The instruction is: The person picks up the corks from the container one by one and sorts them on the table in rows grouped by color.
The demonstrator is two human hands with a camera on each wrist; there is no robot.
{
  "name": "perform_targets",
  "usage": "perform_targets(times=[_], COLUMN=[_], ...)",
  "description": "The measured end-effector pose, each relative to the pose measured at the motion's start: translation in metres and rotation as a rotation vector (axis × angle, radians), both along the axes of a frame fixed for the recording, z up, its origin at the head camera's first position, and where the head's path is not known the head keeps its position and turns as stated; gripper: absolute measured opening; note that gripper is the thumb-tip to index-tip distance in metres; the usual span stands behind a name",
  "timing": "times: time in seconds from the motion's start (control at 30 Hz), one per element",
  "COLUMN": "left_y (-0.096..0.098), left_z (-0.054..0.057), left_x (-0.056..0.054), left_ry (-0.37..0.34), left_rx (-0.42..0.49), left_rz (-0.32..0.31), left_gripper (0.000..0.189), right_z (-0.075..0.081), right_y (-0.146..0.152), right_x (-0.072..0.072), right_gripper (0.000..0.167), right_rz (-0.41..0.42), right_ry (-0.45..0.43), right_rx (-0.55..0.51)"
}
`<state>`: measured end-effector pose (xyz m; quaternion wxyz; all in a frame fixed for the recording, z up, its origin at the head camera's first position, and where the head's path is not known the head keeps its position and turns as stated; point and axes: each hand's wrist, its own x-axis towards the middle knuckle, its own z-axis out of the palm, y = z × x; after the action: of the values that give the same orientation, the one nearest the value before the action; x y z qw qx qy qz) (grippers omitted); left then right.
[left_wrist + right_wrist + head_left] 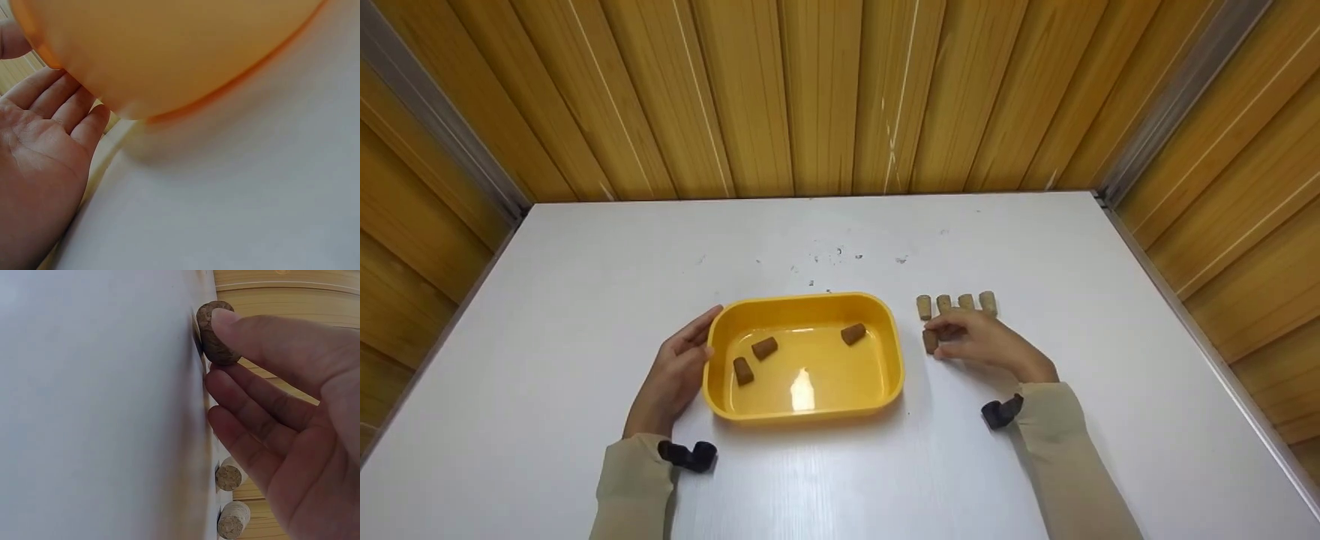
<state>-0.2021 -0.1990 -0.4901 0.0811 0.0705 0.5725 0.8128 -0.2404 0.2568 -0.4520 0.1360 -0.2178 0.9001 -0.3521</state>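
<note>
A yellow plastic tray (810, 412) stands on the white table, with three dark brown corks lying in it, one a cork (853, 334) near its right end. My left hand (675, 375) holds the tray's left side, thumb at the rim and fingers along the outer wall; in the left wrist view the fingertips are hidden behind the tray wall (169, 56). To the right of the tray, my right hand (986, 345) pinches a brown cork (216, 334) between thumb and fingers, close to the tabletop. Several pale corks (924, 307) stand in a row just beyond that hand.
The white tabletop (622, 262) has small dark marks behind the tray. Wood-patterned panels (825, 97) wall in the table at the back and sides. A black wrist camera (1003, 412) sits at the right cuff, another (688, 456) at the left.
</note>
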Motion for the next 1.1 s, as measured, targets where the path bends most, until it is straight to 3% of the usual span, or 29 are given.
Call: perform_targets(times=[0.37, 1.1], left_y=[-0.0006, -0.0011], left_z=[0.0007, -0.0012], left_x=[0.0005, 0.0000], left_ry=[-0.015, 0.001], left_rx=[0.005, -0.014], left_rz=[-0.005, -0.021], left_gripper=[0.061, 0.060], right_z=[0.0003, 0.0010], right_y=[-0.0031, -0.0001], right_x=[0.0015, -0.0003], right_gripper=[0.040, 0.045], right_rz=[-0.031, -0.006], right_ry=[-0.004, 0.022], right_rx=[0.032, 0.016])
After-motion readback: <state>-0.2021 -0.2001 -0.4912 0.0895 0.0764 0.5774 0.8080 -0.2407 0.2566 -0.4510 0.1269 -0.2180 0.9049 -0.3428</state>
